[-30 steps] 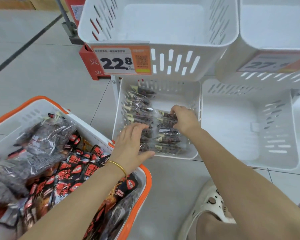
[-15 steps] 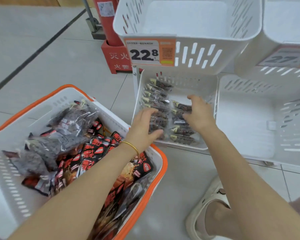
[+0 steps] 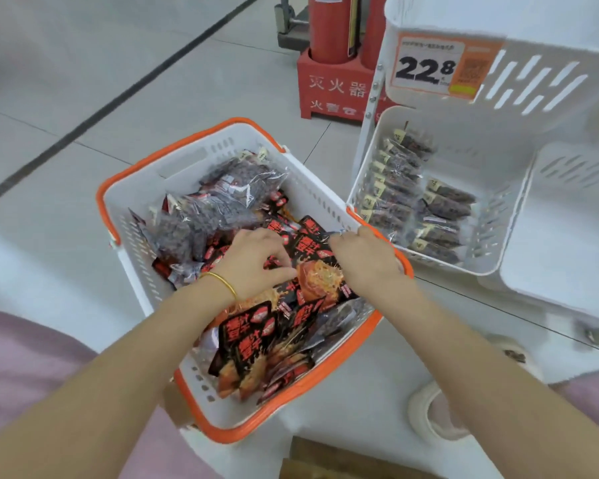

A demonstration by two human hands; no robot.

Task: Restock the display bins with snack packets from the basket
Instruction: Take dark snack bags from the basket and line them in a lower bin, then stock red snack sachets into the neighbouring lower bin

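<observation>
Pale floor tiles [image 3: 83,108] carry an orange-rimmed basket [image 3: 187,141] full of snack packets; beside it, touching at one corner, stands the lower display bin [image 3: 491,243], holding two rows of dark packets [image 3: 412,198]. Both hands are in the basket. The left hand [image 3: 253,261] has curled fingers on the black-and-red packets [image 3: 249,337] — whether it pinches one, I cannot tell. The right hand [image 3: 363,257] lies loosely open upon them. These packets look light, soft and slippery — better taken by the sealed edge.
</observation>
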